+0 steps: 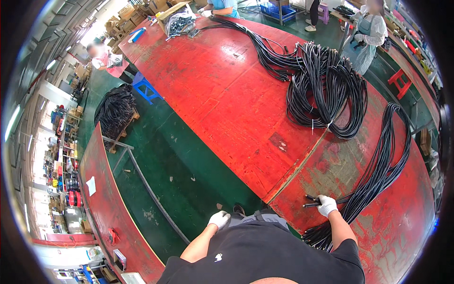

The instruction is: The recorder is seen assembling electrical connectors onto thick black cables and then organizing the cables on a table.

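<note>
My right hand (327, 206), in a white glove, is closed round a few black cables, and their dark ends (311, 202) stick out to its left. These cables run into a long looped bundle of black cables (381, 158) that lies along the right part of the red table (227, 109). Beside my right forearm, a thick cluster of cable ends (318, 236) from the bundle lies at the near table edge. My left hand (219, 220), also gloved in white, hangs by my waist off the table, its fingers curled with nothing visible in them.
A large coiled heap of black cables (326, 90) covers the table's far right. Plastic bags of parts (179, 24) lie at the far end. People in aprons stand around. To the left are a blue stool (145, 88), a cable pile (115, 106) and another red table (106, 189).
</note>
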`<action>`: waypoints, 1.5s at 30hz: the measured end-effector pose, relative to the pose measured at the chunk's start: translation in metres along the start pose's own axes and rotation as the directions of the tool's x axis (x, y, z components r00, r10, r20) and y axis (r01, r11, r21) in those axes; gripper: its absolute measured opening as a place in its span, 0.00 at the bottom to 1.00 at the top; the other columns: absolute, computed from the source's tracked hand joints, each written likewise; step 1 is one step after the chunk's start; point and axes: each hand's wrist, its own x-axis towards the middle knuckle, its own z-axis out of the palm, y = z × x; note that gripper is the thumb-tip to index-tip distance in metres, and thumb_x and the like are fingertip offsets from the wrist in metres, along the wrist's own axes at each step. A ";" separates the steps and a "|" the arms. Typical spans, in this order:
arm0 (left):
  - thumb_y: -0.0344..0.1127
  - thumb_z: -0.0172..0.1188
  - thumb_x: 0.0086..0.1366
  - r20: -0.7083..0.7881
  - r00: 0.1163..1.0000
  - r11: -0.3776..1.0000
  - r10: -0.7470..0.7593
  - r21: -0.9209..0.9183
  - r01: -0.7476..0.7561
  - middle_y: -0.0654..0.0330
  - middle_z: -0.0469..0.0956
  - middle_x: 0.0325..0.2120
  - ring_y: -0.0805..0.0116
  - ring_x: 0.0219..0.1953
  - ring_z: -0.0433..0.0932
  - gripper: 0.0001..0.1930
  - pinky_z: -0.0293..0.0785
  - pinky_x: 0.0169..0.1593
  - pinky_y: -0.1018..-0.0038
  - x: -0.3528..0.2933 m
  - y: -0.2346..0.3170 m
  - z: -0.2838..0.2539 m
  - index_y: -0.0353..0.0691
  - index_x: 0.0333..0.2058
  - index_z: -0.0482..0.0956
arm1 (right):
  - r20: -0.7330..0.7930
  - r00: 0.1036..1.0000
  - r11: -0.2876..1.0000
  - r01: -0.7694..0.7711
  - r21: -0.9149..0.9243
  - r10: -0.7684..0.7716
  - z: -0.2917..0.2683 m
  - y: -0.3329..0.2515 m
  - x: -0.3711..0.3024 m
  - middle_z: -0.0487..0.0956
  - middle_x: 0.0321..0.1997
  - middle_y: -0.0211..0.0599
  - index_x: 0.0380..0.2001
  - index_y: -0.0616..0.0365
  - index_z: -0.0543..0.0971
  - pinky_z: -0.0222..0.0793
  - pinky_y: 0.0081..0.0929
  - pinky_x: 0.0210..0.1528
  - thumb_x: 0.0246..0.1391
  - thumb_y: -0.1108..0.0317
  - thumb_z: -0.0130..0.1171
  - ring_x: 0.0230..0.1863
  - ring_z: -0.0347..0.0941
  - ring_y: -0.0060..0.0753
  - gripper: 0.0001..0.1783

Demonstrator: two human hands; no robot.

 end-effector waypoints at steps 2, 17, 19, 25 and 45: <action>0.53 0.58 0.70 -0.004 1.000 1.000 0.004 0.008 -0.004 0.44 0.88 0.47 0.47 0.52 0.86 0.26 0.80 0.57 0.60 0.000 -0.002 0.000 0.38 0.53 0.86 | 0.069 0.997 0.999 0.018 -0.027 -0.017 -0.003 -0.007 0.004 0.88 0.48 0.45 0.50 0.46 0.83 0.79 0.46 0.55 0.56 0.57 0.67 0.52 0.84 0.54 0.19; 0.56 0.58 0.70 -0.007 1.000 0.999 0.001 0.053 0.000 0.44 0.86 0.52 0.45 0.57 0.83 0.26 0.77 0.62 0.59 0.000 0.002 0.003 0.40 0.53 0.87 | 0.332 0.898 0.948 0.318 -0.034 -0.289 -0.022 -0.054 0.012 0.88 0.50 0.41 0.59 0.46 0.79 0.81 0.44 0.53 0.55 0.48 0.69 0.52 0.85 0.50 0.31; 0.56 0.58 0.70 -0.018 1.000 0.999 -0.002 0.038 0.003 0.44 0.86 0.52 0.45 0.57 0.83 0.26 0.78 0.61 0.59 0.000 0.003 0.005 0.40 0.53 0.87 | 0.344 0.893 0.944 0.326 -0.052 -0.290 -0.011 -0.055 0.013 0.89 0.49 0.40 0.57 0.45 0.80 0.81 0.45 0.53 0.55 0.49 0.68 0.51 0.85 0.50 0.28; 0.56 0.58 0.70 -0.004 1.000 0.998 0.024 0.056 -0.024 0.45 0.86 0.51 0.44 0.56 0.84 0.26 0.78 0.61 0.58 0.003 0.002 0.008 0.41 0.53 0.87 | 0.370 0.868 0.920 0.383 -0.079 -0.329 -0.003 -0.049 0.015 0.89 0.46 0.41 0.53 0.42 0.83 0.81 0.45 0.50 0.55 0.48 0.67 0.49 0.86 0.50 0.23; 0.55 0.58 0.70 -0.035 0.999 0.999 -0.004 0.045 0.005 0.44 0.86 0.51 0.44 0.57 0.83 0.26 0.77 0.61 0.58 -0.002 0.001 0.016 0.41 0.54 0.86 | 0.459 0.834 0.932 0.360 -0.033 -0.306 -0.003 -0.055 0.006 0.89 0.41 0.43 0.51 0.39 0.86 0.79 0.47 0.49 0.64 0.35 0.58 0.45 0.85 0.53 0.26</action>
